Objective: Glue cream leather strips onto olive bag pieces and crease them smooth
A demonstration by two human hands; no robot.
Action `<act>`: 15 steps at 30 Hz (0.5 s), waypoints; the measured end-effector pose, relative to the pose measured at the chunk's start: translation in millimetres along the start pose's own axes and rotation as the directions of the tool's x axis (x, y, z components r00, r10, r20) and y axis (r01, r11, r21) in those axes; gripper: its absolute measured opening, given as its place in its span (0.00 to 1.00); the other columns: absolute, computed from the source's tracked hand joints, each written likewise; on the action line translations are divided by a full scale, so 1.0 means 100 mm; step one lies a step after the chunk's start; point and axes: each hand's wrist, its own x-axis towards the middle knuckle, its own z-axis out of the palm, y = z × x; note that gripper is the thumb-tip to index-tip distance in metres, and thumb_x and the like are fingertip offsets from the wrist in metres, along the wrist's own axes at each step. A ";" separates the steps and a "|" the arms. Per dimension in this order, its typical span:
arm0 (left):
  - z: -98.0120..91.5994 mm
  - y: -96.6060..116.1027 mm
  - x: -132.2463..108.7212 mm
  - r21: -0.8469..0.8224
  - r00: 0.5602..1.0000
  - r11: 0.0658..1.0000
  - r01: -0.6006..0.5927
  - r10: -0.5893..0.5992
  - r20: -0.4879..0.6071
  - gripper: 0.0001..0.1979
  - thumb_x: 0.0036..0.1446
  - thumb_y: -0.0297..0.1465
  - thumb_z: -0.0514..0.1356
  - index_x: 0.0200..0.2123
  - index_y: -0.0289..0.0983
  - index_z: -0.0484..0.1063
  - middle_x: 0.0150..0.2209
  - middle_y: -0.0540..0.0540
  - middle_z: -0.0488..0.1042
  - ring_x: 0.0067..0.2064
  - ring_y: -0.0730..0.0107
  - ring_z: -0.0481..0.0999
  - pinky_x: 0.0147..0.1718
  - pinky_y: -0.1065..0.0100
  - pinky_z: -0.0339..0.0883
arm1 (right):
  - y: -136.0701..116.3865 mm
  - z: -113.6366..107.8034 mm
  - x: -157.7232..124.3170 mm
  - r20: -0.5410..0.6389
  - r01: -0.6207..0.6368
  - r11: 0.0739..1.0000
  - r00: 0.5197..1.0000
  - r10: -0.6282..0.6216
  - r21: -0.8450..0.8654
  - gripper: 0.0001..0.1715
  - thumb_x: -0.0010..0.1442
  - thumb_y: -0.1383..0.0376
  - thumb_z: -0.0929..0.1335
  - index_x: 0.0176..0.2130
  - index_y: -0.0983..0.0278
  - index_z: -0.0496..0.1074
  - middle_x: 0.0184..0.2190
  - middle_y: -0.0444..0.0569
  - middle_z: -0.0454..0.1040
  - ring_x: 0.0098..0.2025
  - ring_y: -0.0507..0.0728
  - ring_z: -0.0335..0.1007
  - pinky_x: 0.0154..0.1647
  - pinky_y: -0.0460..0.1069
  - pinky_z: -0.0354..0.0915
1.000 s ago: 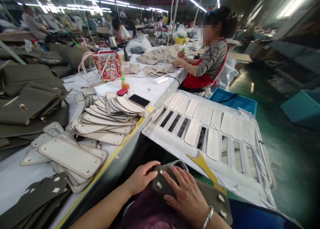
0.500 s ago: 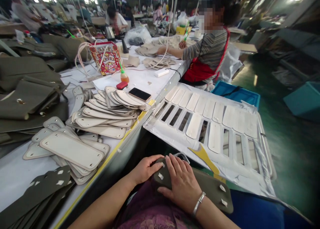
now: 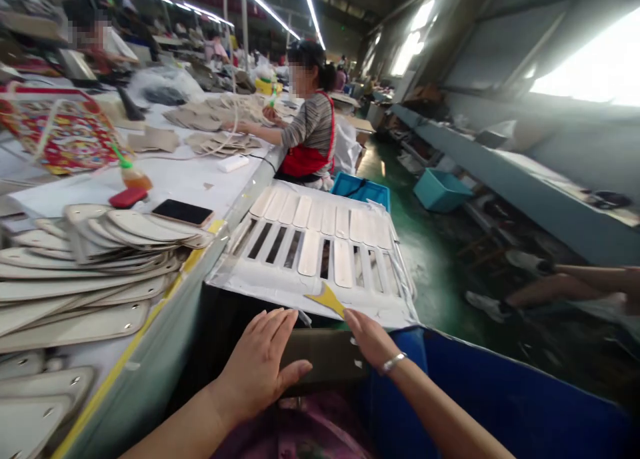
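A dark olive panel (image 3: 320,355) with small white tabs lies in front of my body. My left hand (image 3: 263,359) rests at its left end, fingers stretched out and thumb apart. At the panel's right end is my right hand (image 3: 373,339), a bracelet on its wrist and its fingers extended. Its fingertips are by the narrow end of a yellow flared flat piece (image 3: 327,300); whether they touch it I cannot tell. That piece lies on the front edge of a white-covered slotted rack (image 3: 260,279), which carries several pale strips (image 3: 309,252).
Pale rounded panels with snaps (image 3: 100,289) are piled on the table at left. Behind them are a phone (image 3: 183,212), a red case (image 3: 128,198) and a bottle (image 3: 135,177). A co-worker (image 3: 313,125) sits beyond the rack. A blue bin (image 3: 500,385) stands at right.
The view has swung right. My right hand has moved from the panel's left part to its right end. My left hand now lies flat, its fingers no longer at the panel's edge.
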 end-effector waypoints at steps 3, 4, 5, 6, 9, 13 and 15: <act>0.29 0.10 0.00 0.130 0.982 0.982 -0.138 0.119 0.149 0.42 0.50 0.56 0.51 0.60 0.33 0.53 0.59 0.35 0.60 0.58 0.49 0.58 0.56 0.48 0.47 | -0.12 0.20 0.00 0.049 -0.050 0.998 0.997 0.052 -0.045 0.31 0.65 0.54 0.49 0.33 0.63 0.72 0.31 0.52 0.75 0.37 0.57 0.72 0.37 0.49 0.62; 0.36 0.10 -0.01 0.151 0.975 0.977 -0.154 0.125 0.182 0.44 0.49 0.56 0.51 0.61 0.32 0.52 0.59 0.35 0.58 0.58 0.48 0.57 0.56 0.48 0.46 | -0.15 0.24 0.01 0.038 -0.075 0.995 0.996 0.077 -0.059 0.31 0.65 0.53 0.49 0.31 0.63 0.71 0.29 0.52 0.75 0.36 0.58 0.72 0.36 0.49 0.61; 0.40 0.10 -0.01 0.164 0.971 0.974 -0.158 0.123 0.205 0.45 0.48 0.56 0.51 0.61 0.32 0.51 0.60 0.35 0.56 0.59 0.47 0.56 0.56 0.48 0.45 | -0.17 0.27 0.01 0.025 -0.098 0.992 0.995 0.100 -0.082 0.32 0.65 0.52 0.48 0.31 0.63 0.71 0.29 0.53 0.75 0.36 0.58 0.72 0.36 0.50 0.60; 0.42 0.09 0.00 0.172 0.968 0.973 -0.153 0.113 0.222 0.45 0.48 0.55 0.52 0.62 0.31 0.49 0.61 0.35 0.54 0.59 0.47 0.55 0.56 0.48 0.44 | -0.17 0.28 0.01 0.013 -0.117 0.987 0.993 0.119 -0.107 0.32 0.65 0.52 0.48 0.32 0.64 0.70 0.29 0.54 0.75 0.35 0.59 0.72 0.35 0.50 0.60; 0.40 0.08 0.06 0.180 0.964 0.976 -0.125 0.077 0.255 0.46 0.48 0.54 0.52 0.62 0.31 0.47 0.61 0.35 0.53 0.59 0.47 0.54 0.56 0.48 0.44 | -0.15 0.25 0.03 -0.014 -0.148 0.975 0.989 0.148 -0.166 0.33 0.64 0.50 0.48 0.31 0.63 0.70 0.29 0.53 0.75 0.34 0.58 0.72 0.34 0.50 0.60; 0.34 0.11 0.04 0.174 0.950 0.978 -0.118 0.060 0.305 0.49 0.46 0.57 0.52 0.63 0.31 0.44 0.62 0.35 0.51 0.60 0.46 0.52 0.57 0.48 0.42 | -0.12 0.19 0.00 -0.043 -0.141 0.982 0.990 0.136 -0.129 0.32 0.64 0.51 0.49 0.31 0.63 0.71 0.28 0.53 0.75 0.34 0.60 0.72 0.35 0.51 0.62; 0.35 0.11 0.01 0.175 0.947 0.975 -0.136 0.077 0.311 0.50 0.47 0.57 0.51 0.63 0.32 0.41 0.63 0.35 0.49 0.61 0.46 0.52 0.57 0.48 0.45 | -0.06 0.17 -0.04 -0.033 -0.090 0.994 0.996 0.088 -0.057 0.32 0.63 0.52 0.49 0.32 0.63 0.72 0.30 0.54 0.76 0.36 0.61 0.73 0.37 0.52 0.65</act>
